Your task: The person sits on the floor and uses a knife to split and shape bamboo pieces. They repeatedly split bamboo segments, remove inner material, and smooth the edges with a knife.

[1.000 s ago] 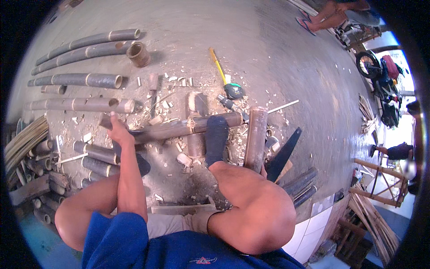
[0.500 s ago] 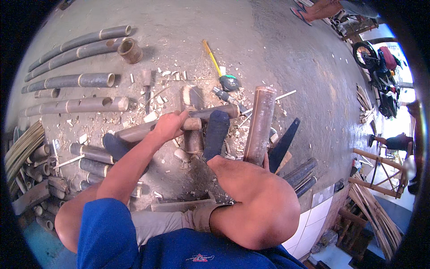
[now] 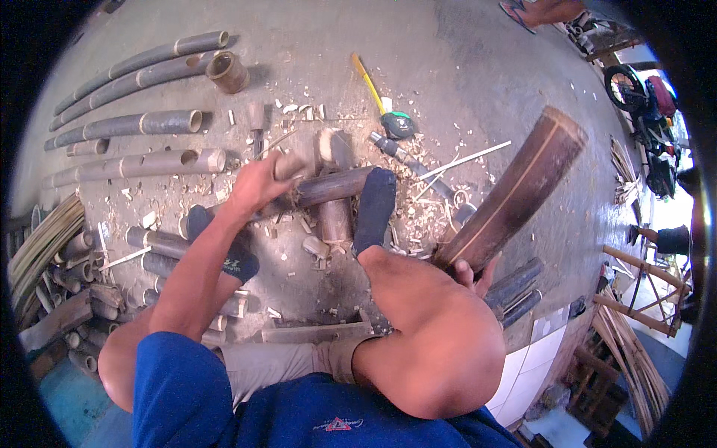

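Observation:
My left hand [image 3: 255,183] is closed round a short wooden-handled tool [image 3: 293,166], its blade end hidden, beside a dark bamboo pole [image 3: 328,188]. That pole lies crosswise on a thick bamboo block [image 3: 334,220], with my socked feet at either side. Beyond my right knee, my right hand [image 3: 478,278] grips the lower end of a thick brown bamboo section [image 3: 519,187]. It tilts up and away to the right; my knee hides part of that hand.
Several long bamboo tubes [image 3: 157,122] lie at left, near a short bamboo cup [image 3: 227,72]. A wooden-handled tool [image 3: 256,119], a tape measure [image 3: 397,125] and scattered shavings lie ahead. Cut bamboo [image 3: 82,291] is piled at far left. A person's foot [image 3: 523,15] shows at top right.
My left hand has lifted the wooden-handled tool off the pole and moved left. The thick bamboo section in my right hand has swung from nearly upright to leaning right. The view has shifted slightly.

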The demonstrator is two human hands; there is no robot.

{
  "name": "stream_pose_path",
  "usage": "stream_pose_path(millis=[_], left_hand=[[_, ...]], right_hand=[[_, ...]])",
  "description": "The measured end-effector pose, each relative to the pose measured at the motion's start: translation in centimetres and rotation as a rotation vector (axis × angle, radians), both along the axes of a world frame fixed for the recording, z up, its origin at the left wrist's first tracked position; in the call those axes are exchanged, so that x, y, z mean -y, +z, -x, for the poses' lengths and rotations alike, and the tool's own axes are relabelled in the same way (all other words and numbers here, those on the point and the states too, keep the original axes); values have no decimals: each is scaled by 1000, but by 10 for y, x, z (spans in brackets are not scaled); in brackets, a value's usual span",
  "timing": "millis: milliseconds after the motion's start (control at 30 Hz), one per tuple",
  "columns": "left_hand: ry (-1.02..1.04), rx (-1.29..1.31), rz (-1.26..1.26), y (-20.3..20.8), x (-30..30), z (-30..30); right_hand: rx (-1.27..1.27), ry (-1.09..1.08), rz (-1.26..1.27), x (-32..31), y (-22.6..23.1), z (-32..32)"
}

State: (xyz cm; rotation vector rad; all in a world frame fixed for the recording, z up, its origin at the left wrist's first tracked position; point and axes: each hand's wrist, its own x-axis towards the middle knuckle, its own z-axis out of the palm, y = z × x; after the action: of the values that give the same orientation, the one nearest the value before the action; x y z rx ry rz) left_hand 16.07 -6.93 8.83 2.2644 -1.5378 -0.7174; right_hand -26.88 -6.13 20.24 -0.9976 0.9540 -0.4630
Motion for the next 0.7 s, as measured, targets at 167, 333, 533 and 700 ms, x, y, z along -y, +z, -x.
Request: stream_pose_path(millis=[167,333,533,700], left_hand=[[436,-792,464,29,37,45],[541,-1008,650,24,53,85],[585,-937,584,11,53,96],[559,-947,592,7,53,97]], right_hand=[[-52,-146,103,16,-3,-18],[-188,-436,318,41,-7,-33],[-297,-401,375,41,-9,-32],[-378,-407,399,37,-18,-30]])
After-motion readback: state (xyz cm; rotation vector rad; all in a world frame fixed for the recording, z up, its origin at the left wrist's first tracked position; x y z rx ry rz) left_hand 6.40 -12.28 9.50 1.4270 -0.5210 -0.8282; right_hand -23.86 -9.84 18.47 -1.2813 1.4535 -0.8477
